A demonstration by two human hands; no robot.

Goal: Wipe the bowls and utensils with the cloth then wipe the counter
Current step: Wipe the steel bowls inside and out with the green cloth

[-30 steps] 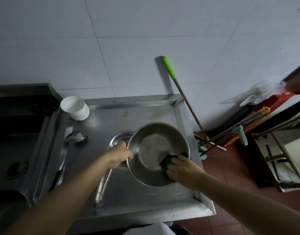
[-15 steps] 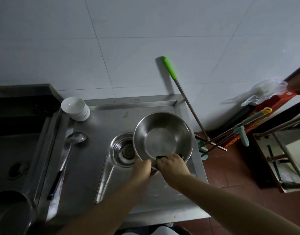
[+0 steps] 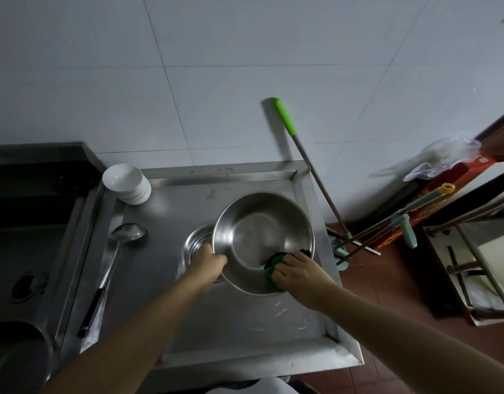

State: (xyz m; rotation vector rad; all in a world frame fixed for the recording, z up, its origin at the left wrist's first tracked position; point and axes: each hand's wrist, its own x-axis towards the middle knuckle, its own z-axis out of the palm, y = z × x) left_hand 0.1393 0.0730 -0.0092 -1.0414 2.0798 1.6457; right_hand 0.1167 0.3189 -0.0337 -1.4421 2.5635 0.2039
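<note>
Standing at steel counter (image 3: 216, 322), white tiled wall behind, red tile floor at right with mop handles (image 3: 316, 172) leaning. Big steel bowl (image 3: 262, 240) tilted toward me, held over counter drain, near right edge. My left hand (image 3: 208, 265) curled round bowl's left rim, steadying. My right hand (image 3: 296, 271), nearer the cloth, fingers curled pressing green cloth (image 3: 275, 264) against bowl's near inner wall. Next wipe likely sweeps along rim. Ladle (image 3: 114, 260) lies left, handle toward me; stacked white bowls (image 3: 127, 183) at back left, both waiting.

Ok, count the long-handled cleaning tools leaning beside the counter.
3, maybe more hidden: a green-gripped pole against the wall, a yellow-tipped handle and a teal-gripped handle crossing it at right.
</note>
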